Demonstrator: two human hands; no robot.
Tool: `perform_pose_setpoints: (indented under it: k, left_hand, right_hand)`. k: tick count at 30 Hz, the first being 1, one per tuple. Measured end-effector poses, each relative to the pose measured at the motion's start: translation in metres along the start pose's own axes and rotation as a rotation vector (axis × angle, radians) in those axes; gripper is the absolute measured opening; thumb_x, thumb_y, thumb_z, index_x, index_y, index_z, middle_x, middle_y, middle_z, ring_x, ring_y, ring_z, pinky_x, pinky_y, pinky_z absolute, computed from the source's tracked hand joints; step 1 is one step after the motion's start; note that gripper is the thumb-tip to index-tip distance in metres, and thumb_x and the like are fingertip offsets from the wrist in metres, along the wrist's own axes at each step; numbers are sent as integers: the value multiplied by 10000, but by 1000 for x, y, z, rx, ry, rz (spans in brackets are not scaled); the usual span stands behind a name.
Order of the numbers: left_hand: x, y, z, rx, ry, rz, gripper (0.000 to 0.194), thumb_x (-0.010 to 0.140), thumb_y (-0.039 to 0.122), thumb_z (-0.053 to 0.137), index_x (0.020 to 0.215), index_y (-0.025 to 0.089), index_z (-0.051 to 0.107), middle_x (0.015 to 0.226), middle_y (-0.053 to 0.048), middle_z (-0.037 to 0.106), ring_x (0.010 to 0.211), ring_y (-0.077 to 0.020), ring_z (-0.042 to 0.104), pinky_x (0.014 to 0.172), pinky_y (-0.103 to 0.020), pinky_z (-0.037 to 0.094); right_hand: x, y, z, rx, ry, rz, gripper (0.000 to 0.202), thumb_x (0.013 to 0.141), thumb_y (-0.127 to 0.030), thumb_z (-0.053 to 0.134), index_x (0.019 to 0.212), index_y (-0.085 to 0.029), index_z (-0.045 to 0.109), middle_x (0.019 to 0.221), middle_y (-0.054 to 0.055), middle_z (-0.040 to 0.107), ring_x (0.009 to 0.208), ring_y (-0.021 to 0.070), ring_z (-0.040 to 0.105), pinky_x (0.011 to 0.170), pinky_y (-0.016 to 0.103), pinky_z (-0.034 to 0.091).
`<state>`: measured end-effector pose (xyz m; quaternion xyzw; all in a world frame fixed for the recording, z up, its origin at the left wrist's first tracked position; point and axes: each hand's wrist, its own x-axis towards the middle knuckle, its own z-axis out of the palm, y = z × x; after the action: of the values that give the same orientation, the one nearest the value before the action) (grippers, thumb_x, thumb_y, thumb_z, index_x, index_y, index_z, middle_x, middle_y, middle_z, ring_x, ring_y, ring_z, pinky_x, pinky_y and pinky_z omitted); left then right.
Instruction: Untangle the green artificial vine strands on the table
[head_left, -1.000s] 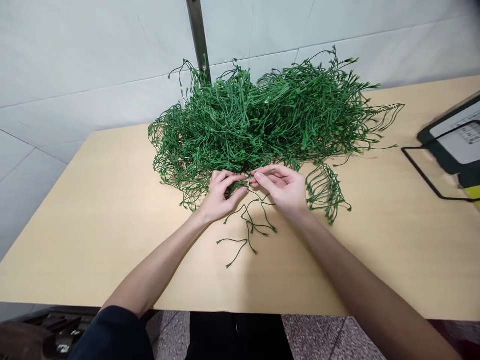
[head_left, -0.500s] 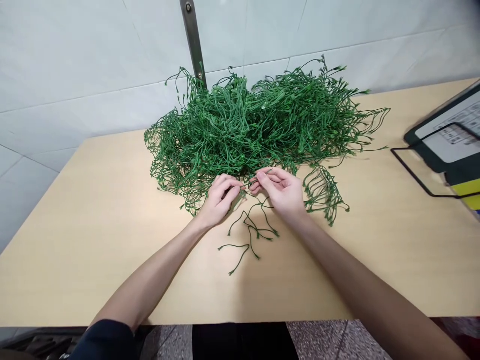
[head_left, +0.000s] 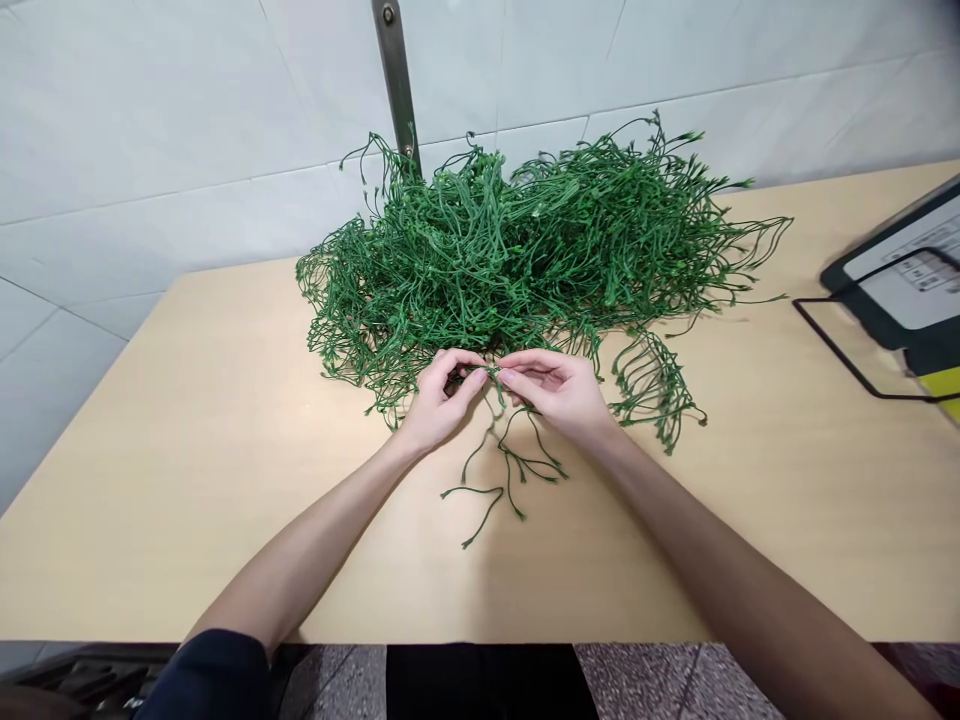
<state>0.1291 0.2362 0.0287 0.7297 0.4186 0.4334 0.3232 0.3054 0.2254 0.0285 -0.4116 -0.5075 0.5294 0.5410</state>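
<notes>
A big tangled pile of green plastic stems (head_left: 525, 250) lies on the far half of a light wooden table (head_left: 187, 450). My left hand (head_left: 439, 400) and my right hand (head_left: 559, 390) meet at the pile's near edge. Both pinch the top of one branching green stem (head_left: 510, 470) between thumb and fingertips. The stem's thin branches trail toward me on the tabletop below my hands. Another loose cluster of stems (head_left: 652, 385) lies just to the right of my right hand.
A black device with a white panel (head_left: 900, 280) and a black wire frame (head_left: 847, 350) sit at the table's right edge, with a yellow item (head_left: 941, 385) beside them. A metal bar (head_left: 397, 80) runs up the white tiled wall behind the pile.
My fingertips have drawn closer together around the stem's top. The stem's branches have shifted slightly on the table. The view has shifted a little.
</notes>
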Motion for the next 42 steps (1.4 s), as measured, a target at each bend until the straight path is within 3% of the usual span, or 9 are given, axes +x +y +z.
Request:
perform_pose_setpoints:
  k: [6,10,13,17,23,27,32,42]
  left_hand:
    - [1,-2,1,54,21,103,108,903,291,609,883,194,654,913,-48,660,915,-186,555,837,-330,443]
    - [0,-5,2,42,35,135,105,891,289,631,868,192,665,930,-52,660,943,-189,569,881,-345,435]
    - [0,-5,1,23,42,124,150,884,339,645,857,192,667,921,-56,660,932,-194,564,868,-348,431]
    - [0,-3,-3,0,-33,52,248,890,437,620,847,195,657,895,-51,658,907,-202,541,872,-357,412]
    - [1,2,-6,-53,-183,-14,218,903,389,583,826,196,649,858,-35,639,902,-206,505,870,-360,405]
    - [1,4,-8,-60,-259,-13,204,907,371,577,843,198,665,845,-35,624,892,-208,475,860,-357,388]
    - [1,3,-8,-51,-311,0,226,920,391,571,857,201,676,832,-35,600,892,-209,472,859,-355,389]
    - [0,0,-7,-2,-368,64,326,934,473,555,870,172,663,844,-41,607,894,-199,464,869,-341,370]
  right_hand:
    - [2,-2,-4,-66,-74,4,339,706,-452,807,884,-172,739,708,20,655,554,110,560,545,292,523]
    - [0,-4,-3,-131,-120,-38,333,702,-461,800,862,-175,738,721,31,658,649,139,585,629,309,535]
    - [0,-6,-3,-172,-126,-66,337,690,-484,807,806,-182,715,687,17,617,619,131,543,583,293,500]
    - [1,-12,-3,-195,-182,-78,345,674,-484,816,716,-180,659,701,7,584,607,116,503,548,269,438]
    - [1,-17,-6,-143,-298,51,197,716,-362,720,699,-184,638,612,-23,536,572,109,457,538,258,388]
    - [1,-14,-8,-126,-296,79,94,674,-268,638,637,-183,651,580,-16,553,551,110,460,535,257,379]
    - [1,-14,-9,-114,-294,105,115,645,-257,596,584,-185,661,548,-5,574,530,117,480,527,263,394]
    - [-2,-18,-3,-273,-288,20,120,624,-243,548,539,-171,591,523,-25,495,513,88,385,491,238,315]
